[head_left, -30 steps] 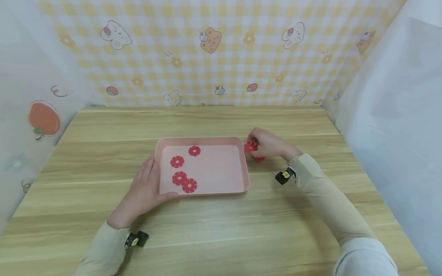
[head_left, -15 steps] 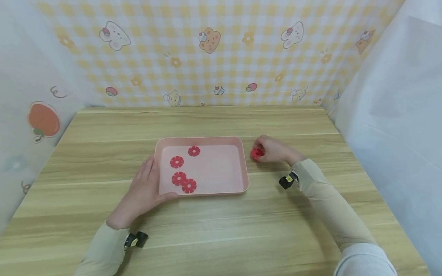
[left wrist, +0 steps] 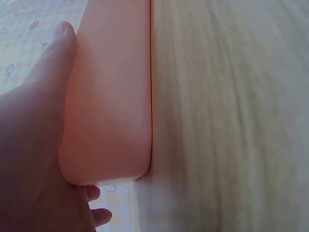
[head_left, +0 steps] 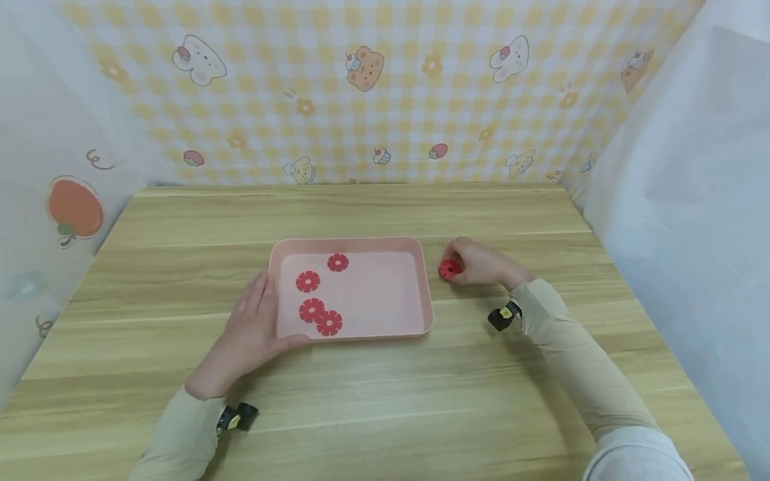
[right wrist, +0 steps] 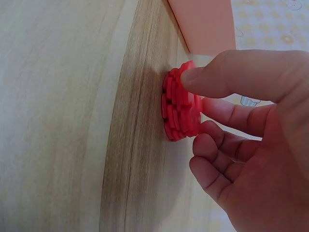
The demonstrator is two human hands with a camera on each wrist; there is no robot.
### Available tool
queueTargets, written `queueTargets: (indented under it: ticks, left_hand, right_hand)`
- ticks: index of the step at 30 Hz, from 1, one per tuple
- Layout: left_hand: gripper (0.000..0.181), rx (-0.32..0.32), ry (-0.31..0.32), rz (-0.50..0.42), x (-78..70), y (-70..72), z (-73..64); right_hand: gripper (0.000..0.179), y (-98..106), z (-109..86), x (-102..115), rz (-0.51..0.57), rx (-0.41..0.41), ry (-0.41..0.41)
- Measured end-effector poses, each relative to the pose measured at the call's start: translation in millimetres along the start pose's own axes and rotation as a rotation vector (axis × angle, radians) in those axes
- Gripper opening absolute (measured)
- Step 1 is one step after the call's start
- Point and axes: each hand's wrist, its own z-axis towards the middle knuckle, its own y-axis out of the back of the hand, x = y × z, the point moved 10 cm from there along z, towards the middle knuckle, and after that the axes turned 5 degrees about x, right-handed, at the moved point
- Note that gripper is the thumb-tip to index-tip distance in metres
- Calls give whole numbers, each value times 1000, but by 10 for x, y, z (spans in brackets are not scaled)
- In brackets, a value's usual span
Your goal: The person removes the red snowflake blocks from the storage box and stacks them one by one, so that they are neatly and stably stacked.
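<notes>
My left hand (head_left: 248, 332) lies against the near left corner of a pink tray (head_left: 428, 294), fingers straight along its left side. The thumb stretches along the front rim, and the left wrist view shows the tray wall (left wrist: 106, 96) beside it. Inside the tray lie several red notched interlocking discs (head_left: 308, 282), two of them overlapping. Just right of the tray, my right hand (head_left: 478, 262) pinches red interlocking discs (right wrist: 186, 101) between thumb and fingers. They form a short stack close over the table; its far side is hidden by the fingers.
A wood-grain table (head_left: 385, 407) spreads under everything. Behind it hangs a yellow checked cloth (head_left: 397, 87) with cartoon animals, and pale sheets (head_left: 680, 200) stand at both sides. A black wrist camera (head_left: 502, 316) hangs below each sleeve.
My right hand has moved a little right and nearer, bringing its red disc from beside the tray's rim over the one on the table. The left hand and tray stay put.
</notes>
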Motion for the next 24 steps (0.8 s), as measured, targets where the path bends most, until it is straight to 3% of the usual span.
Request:
queueTargets:
  ticks: [10, 24]
  left_hand:
    - [122, -14, -9, 3, -16, 9, 0]
    - [125, -26, -2, -33, 10, 4, 8]
  right_hand:
    - [37, 99, 8, 112, 6, -10, 36]
    - [29, 194, 270, 773, -83, 75, 172]
